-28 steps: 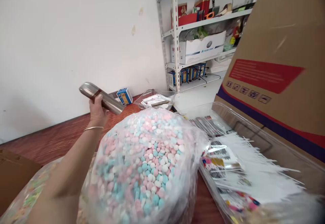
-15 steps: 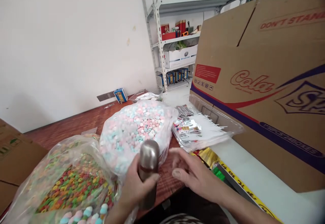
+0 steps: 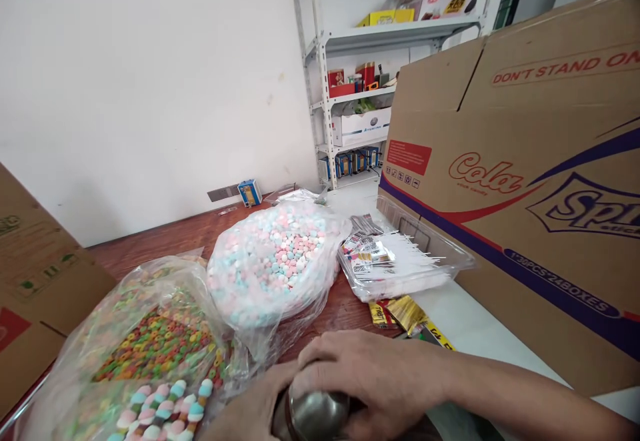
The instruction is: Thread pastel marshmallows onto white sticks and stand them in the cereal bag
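Observation:
At the bottom of the view is a steel thermos flask (image 3: 320, 415), its rounded metal top tilted toward the camera. My left hand (image 3: 253, 402) is wrapped round the flask from the left; its lower part is out of frame. Over the top lies my right hand (image 3: 367, 371), fingers curled round the metal cap. Just beyond the hands sits a clear bag of pink, blue and white candies (image 3: 273, 264). To the left is a bag of colourful ring-shaped cereal (image 3: 155, 341), with skewered pink, blue and white sweets (image 3: 165, 407) at its near side.
A clear plastic tray (image 3: 450, 261) holds white sticks and small packets. Yellow and gold wrappers (image 3: 400, 313) lie close to my right forearm. A large cardboard box (image 3: 500, 227) stands right, another cardboard box (image 3: 45, 281) left. Behind are a wall and a metal shelf (image 3: 390, 34).
My right hand, open and apart from the flask before, now grips its cap. The flask and both hands sit lower in view, and the camera has tilted up slightly.

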The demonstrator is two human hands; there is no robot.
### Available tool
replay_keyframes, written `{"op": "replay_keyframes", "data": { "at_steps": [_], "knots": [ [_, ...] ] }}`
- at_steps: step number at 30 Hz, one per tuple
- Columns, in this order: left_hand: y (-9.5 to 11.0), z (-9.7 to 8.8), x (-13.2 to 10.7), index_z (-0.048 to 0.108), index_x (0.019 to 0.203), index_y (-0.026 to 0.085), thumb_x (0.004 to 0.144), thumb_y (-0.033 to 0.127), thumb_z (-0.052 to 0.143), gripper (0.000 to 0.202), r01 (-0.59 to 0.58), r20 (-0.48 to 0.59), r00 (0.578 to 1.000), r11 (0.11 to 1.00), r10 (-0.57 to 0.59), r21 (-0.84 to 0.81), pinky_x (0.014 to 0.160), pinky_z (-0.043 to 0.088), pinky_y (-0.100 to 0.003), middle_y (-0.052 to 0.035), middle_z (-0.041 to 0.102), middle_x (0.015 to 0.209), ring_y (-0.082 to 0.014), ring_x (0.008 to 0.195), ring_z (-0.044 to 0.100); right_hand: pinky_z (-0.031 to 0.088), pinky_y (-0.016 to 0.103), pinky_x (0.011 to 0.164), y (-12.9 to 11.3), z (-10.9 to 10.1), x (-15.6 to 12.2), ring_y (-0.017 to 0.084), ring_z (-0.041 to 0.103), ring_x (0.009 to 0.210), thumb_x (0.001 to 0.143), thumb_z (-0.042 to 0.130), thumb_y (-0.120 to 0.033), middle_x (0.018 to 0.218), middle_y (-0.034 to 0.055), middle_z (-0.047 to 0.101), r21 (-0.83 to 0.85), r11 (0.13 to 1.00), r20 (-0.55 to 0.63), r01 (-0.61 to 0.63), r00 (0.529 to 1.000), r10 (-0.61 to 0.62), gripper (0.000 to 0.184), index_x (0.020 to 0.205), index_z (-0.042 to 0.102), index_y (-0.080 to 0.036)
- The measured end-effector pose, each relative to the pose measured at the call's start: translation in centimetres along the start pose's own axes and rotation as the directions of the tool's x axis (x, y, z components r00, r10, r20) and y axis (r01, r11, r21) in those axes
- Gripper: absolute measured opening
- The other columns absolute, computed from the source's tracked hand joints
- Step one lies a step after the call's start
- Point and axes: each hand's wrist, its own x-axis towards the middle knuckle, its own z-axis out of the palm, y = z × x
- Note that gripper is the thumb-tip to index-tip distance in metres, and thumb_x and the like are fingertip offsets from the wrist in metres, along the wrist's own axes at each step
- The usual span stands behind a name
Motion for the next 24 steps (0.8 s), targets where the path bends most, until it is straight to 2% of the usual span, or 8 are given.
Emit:
{"op": "replay_keyframes", "data": {
  "at_steps": [2, 4, 6, 9, 13, 16, 19, 24],
  "knots": [
    [-0.3, -0.3, 0.4, 0.064, 0.131, 0.024, 0.057, 0.064, 0.08, 0.085, -0.014, 0.085, 0.996, 0.996, 0.021, -0.084, 0.095, 0.054, -0.045, -0.0087, 0.07, 0.119, -0.0379, 0.111, 0.064, 0.037, 0.041, 0.115, -0.4, -0.5, -0.6, 0.03, 0.042, 0.147, 0.08, 0.072, -0.019, 0.163, 0.011, 0.038, 0.011, 0.998, 0.035, 0.056, 0.998, -0.056, 0.082, 0.155, 0.042, -0.032],
    [-1.0, 0.2, 0.7, 0.062, 0.13, 0.023, 0.057, 0.065, 0.08, 0.086, -0.01, -0.022, 1.0, 0.999, 0.009, -0.053, 0.096, 0.053, -0.045, -0.0097, 0.07, 0.119, -0.0365, 0.109, 0.064, 0.035, 0.045, 0.118, -0.2, -0.4, -0.8, 0.034, 0.035, 0.151, 0.078, 0.079, -0.032, 0.167, 0.0153, 0.03, 0.047, 0.998, -0.02, -0.043, 0.999, 0.044, 0.099, 0.163, 0.027, -0.028],
    [-1.4, 1.0, 1.0, 0.063, 0.127, 0.024, 0.062, 0.056, 0.08, 0.075, 0.048, -0.21, 0.977, 0.997, -0.034, 0.063, 0.097, 0.052, -0.045, -0.0098, 0.069, 0.119, -0.0338, 0.108, 0.063, 0.039, 0.048, 0.114, 0.4, 0.4, -0.5, 0.038, 0.044, 0.144, 0.077, 0.081, -0.051, 0.16, 0.0214, 0.041, 0.069, 0.968, -0.119, -0.243, 0.961, 0.25, 0.111, 0.165, 0.02, -0.021],
    [-1.4, 1.8, 1.4, 0.062, 0.126, 0.024, 0.064, 0.04, 0.08, 0.066, 0.108, -0.367, 0.93, 0.975, -0.03, 0.194, 0.101, 0.05, -0.045, -0.0097, 0.068, 0.121, -0.0315, 0.108, 0.062, 0.048, 0.049, 0.102, 1.0, 1.4, 0.6, 0.037, 0.061, 0.123, 0.087, 0.07, -0.05, 0.138, 0.0215, 0.061, 0.031, 0.895, -0.188, -0.444, 0.877, 0.442, 0.086, 0.158, 0.036, -0.014],
    [-1.5, 0.0, 1.3, 0.064, 0.129, 0.021, 0.057, 0.047, 0.084, 0.08, -0.04, -0.081, 0.996, 0.996, 0.033, -0.085, 0.104, 0.049, -0.046, -0.0089, 0.068, 0.125, -0.0341, 0.114, 0.062, 0.051, 0.04, 0.098, 0.1, 0.4, 0.5, 0.028, 0.064, 0.115, 0.091, 0.068, -0.03, 0.134, 0.0136, 0.063, -0.146, 0.985, -0.02, -0.092, 0.996, 0.09, 0.053, 0.141, 0.056, -0.02],
    [-2.1, -1.7, 0.4, 0.068, 0.123, 0.019, 0.054, 0.052, 0.086, 0.079, 0.054, 0.2, 0.979, 0.921, 0.026, -0.387, 0.091, 0.055, -0.043, -0.0081, 0.074, 0.109, -0.0331, 0.1, 0.067, 0.045, 0.039, 0.107, -0.7, -1.5, -0.9, 0.025, 0.056, 0.127, 0.099, 0.054, -0.018, 0.144, 0.0115, 0.057, -0.254, 0.959, -0.093, 0.123, 0.984, -0.15, 0.039, 0.137, 0.059, -0.024],
    [-2.1, -2.5, -0.8, 0.067, 0.124, 0.018, 0.058, 0.055, 0.085, 0.078, 0.076, 0.093, 0.995, 0.909, -0.041, -0.409, 0.087, 0.056, -0.041, -0.0088, 0.074, 0.106, -0.032, 0.097, 0.068, 0.053, 0.034, 0.093, -0.3, -2.1, -2.3, 0.025, 0.063, 0.118, 0.092, 0.062, -0.021, 0.137, 0.0106, 0.062, -0.162, 0.986, -0.236, -0.045, 0.972, 0.006, 0.059, 0.148, 0.047, -0.029],
    [-0.8, -2.3, -1.4, 0.065, 0.122, 0.018, 0.06, 0.055, 0.084, 0.075, 0.079, -0.157, 0.984, 0.996, -0.085, -0.045, 0.094, 0.052, -0.04, -0.0086, 0.07, 0.114, -0.0297, 0.101, 0.065, 0.056, 0.031, 0.079, 1.1, 0.8, -2.5, 0.023, 0.072, 0.094, 0.083, 0.067, -0.024, 0.12, 0.0081, 0.071, 0.088, 0.98, -0.152, -0.177, 0.97, 0.189, 0.073, 0.15, 0.041, -0.025]
  ]
}}
